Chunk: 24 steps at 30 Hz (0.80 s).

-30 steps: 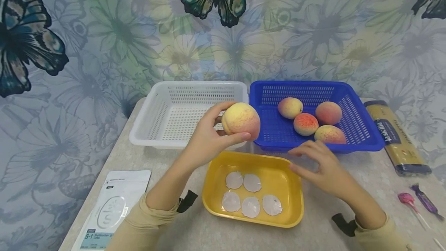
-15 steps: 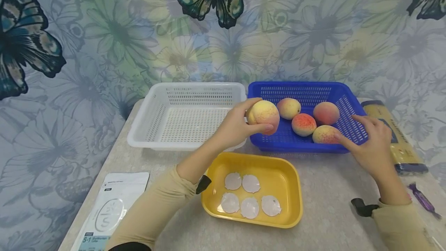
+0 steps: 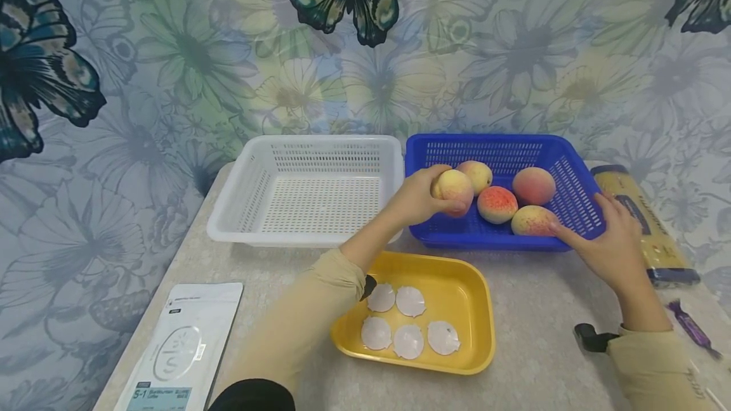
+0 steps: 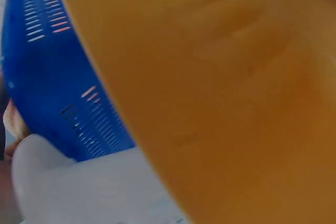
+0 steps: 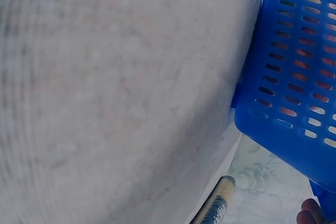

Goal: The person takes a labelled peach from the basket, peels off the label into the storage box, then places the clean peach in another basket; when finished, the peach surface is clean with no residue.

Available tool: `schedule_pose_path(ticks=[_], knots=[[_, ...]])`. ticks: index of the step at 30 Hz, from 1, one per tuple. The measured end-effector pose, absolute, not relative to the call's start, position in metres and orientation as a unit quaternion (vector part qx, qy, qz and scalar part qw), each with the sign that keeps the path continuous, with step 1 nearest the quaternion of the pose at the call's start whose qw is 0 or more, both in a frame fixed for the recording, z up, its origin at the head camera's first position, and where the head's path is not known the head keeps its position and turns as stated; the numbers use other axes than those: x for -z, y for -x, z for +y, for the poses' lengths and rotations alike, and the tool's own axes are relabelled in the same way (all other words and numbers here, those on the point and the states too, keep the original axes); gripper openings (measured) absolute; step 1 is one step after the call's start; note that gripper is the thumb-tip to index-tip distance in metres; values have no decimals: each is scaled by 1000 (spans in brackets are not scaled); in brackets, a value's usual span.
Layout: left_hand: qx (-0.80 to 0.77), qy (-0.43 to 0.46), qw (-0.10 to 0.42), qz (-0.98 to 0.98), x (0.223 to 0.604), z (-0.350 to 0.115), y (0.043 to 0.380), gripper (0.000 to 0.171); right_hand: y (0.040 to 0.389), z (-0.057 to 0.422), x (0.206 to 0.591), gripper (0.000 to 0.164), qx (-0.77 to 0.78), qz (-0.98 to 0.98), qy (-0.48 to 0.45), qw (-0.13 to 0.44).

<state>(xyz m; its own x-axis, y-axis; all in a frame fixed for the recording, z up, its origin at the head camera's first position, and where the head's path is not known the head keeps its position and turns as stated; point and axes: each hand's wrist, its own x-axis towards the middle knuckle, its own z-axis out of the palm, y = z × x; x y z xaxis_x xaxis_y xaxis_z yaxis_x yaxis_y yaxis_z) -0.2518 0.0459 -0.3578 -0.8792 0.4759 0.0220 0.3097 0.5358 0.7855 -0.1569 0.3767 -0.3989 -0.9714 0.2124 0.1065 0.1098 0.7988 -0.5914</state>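
My left hand (image 3: pixel 419 198) grips a yellow and pink peach (image 3: pixel 454 188) low over the left part of the blue basket (image 3: pixel 451 241). Several other peaches lie in that basket, among them a red one (image 3: pixel 497 205) and a yellow-pink one (image 3: pixel 532 221) by the front wall. At the basket's front right corner, my right hand (image 3: pixel 613 246) holds the rim, the thumb over the front edge and the fingers along the right side. Its fingertips (image 5: pixel 311 214) show beside the blue wall in the right wrist view. The held peach is hardly visible in the left wrist view.
A white basket (image 3: pixel 228 233) stands left of the blue one. In front, a yellow tray (image 3: pixel 476 335) holds several whitish discs (image 3: pixel 410 301). Around these lie a white pouch (image 3: pixel 183 341) at left, a gold packet (image 3: pixel 665 240) and a purple-wrapped candy (image 3: pixel 693 328) at right.
My left hand has carried the peach rightward from above the yellow tray and white basket into the blue basket. My right hand has moved right onto the blue basket's corner.
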Motion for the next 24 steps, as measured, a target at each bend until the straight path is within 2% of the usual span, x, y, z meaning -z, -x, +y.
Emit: schedule_pose_path(ticks=[3, 9, 16, 19, 24], knots=[[-383, -237, 89, 889, 362, 53, 254, 68, 157, 376, 397, 107, -309, -944, 90, 66], [-322, -227, 96, 914, 366, 71, 252, 81, 157, 377, 398, 111, -311, -944, 98, 52], [-301, -202, 98, 927, 374, 85, 255, 71, 156, 379, 399, 112, -310, -944, 101, 46], [-274, -201, 96, 936, 376, 90, 258, 73, 157, 380, 399, 111, -311, -944, 100, 46], [-252, -190, 117, 941, 379, 95, 262, 65, 157, 379, 399, 110, -308, -945, 98, 47]])
